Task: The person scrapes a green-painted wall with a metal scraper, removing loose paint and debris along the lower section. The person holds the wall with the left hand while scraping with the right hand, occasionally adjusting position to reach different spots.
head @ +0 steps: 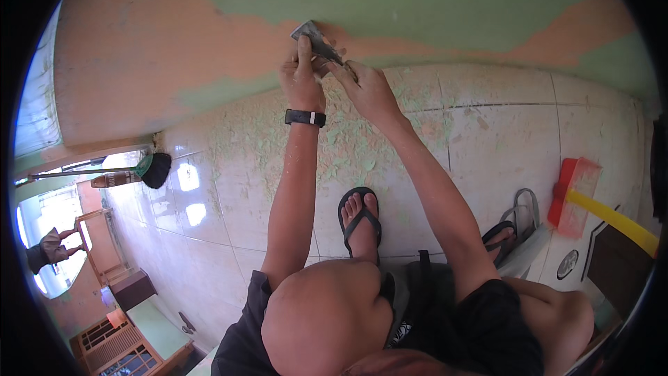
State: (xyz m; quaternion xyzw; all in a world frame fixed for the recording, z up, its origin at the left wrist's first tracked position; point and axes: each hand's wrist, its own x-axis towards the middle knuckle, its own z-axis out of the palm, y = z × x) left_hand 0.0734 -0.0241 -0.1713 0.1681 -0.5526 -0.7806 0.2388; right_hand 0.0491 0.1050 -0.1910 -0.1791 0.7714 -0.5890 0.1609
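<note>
A metal paint scraper (322, 46) is held in front of a wall with patches of green paint (417, 0) and exposed orange paint (130, 47). My right hand (371, 91) grips its handle, mostly hidden by the fingers. The thumb of my left hand (303, 81) presses along the flat of the blade, with other fingers partly behind it. Whether the blade's edge touches the wall, I cannot tell. Beneath both hands, pale green and orange paint flakes (344, 151) cover the floor tiles (496, 141) along the wall's foot.
My foot in a black flip-flop (360, 224) stands just behind the flakes. On the right are a red dustpan (566, 198) with a yellow handle (616, 214) and a grey bag (535, 250). A black-bristled broom (156, 169) is at left; farther off, a person (52, 248) is near a bright doorway.
</note>
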